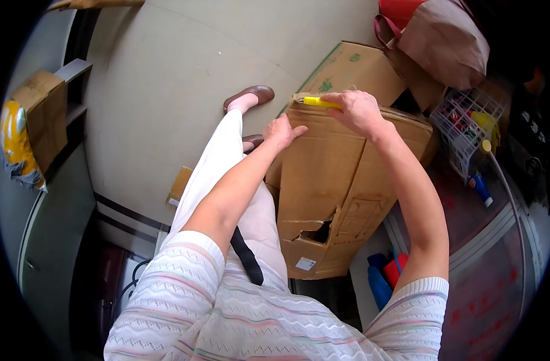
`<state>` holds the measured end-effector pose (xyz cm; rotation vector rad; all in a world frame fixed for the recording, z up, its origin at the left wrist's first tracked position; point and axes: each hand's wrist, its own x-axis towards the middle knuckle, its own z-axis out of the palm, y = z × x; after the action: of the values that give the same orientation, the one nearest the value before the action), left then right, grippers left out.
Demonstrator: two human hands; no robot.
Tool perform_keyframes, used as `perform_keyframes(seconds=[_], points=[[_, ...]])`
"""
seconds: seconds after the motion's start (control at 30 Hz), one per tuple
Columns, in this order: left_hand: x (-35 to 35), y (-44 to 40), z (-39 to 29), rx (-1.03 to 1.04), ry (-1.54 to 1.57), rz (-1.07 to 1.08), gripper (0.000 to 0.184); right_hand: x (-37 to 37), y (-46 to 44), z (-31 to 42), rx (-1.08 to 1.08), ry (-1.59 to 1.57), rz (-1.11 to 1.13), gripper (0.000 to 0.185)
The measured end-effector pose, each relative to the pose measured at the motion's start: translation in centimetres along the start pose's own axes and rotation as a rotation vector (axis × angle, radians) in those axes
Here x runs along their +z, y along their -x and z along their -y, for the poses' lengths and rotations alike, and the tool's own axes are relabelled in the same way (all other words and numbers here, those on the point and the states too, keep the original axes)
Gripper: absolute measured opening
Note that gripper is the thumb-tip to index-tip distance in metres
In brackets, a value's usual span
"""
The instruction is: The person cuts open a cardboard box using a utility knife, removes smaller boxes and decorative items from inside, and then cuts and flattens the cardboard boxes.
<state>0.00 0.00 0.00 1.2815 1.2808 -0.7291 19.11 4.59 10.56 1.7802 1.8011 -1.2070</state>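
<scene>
At one o'clock, my right hand [356, 112] grips a yellow utility knife [319, 102], likely slitting the cardboard box [323, 174]; at twelve, my left hand [279, 132] holds its edge, steadiness further cutting needs.

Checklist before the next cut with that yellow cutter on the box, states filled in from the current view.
1. Yellow plastic-handled cutter held in right hand: ok.
2. Cutter tip at the large brown cardboard box, near its upper left corner: ok.
3. Blade extension: cannot tell, too small to read.
4. Left hand clear of the tip: ok, they are apart, but it sits at the left edge just below that corner; a slip might reach it.
5. Left hand's grip firm: cannot tell, fingers partly hidden.
6. Box panel intact: not ok, ragged hole toward the end nearest the person.
</scene>
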Motion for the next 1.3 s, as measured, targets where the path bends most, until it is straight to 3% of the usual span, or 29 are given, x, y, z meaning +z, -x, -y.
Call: perform_keyframes(seconds=[0.47,0.67,1.27,1.3], points=[[0.7,-0.7,1.7,0.045,0.093,-0.004,0.074,-0.1,0.3,-2.3,-0.051,0.168,0.000,0.032],[0.8,-1.3,1.6,0.071,0.087,0.041,0.073,-1.9,2.8,-7.9,0.053,0.198,0.040,0.032],[1.5,-1.4,0.6,0.077,0.087,0.058,0.071,-2.3,10.9,-14.4,0.248,0.118,0.008,0.038],[1.7,-1.4,0.7,0.081,0.088,0.054,0.070,-2.3,11.8,-16.2,0.316,0.288,0.036,0.036]])
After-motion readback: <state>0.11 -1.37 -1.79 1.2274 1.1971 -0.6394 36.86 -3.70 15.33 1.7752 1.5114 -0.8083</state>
